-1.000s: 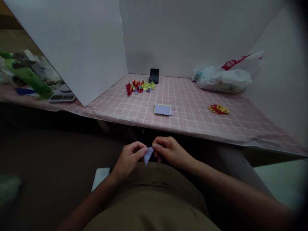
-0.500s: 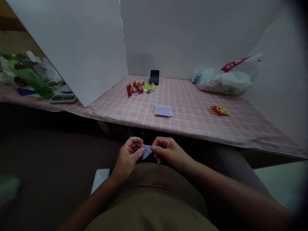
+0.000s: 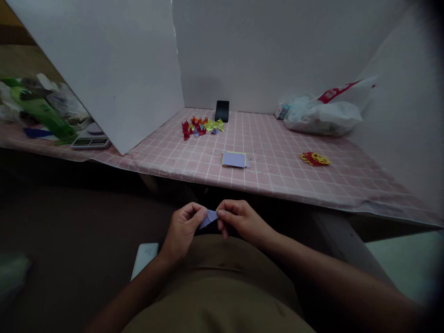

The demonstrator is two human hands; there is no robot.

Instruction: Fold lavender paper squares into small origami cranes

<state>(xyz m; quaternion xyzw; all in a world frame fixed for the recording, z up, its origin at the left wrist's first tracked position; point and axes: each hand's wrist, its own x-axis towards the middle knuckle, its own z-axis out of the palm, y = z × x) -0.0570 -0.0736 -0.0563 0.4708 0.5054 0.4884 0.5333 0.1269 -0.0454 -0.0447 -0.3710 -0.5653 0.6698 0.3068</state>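
Your left hand and right hand share one folded paper.
Both close on it in a pinch, nearer you than the table; its long axis slants between them, neither hand nearer.

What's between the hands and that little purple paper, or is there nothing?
Nothing visible is in the way. The left hand and the right hand both pinch the folded purple paper directly, from opposite sides. The paper stack lies on the checked tablecloth, beyond the hands, so it doesn't block them.
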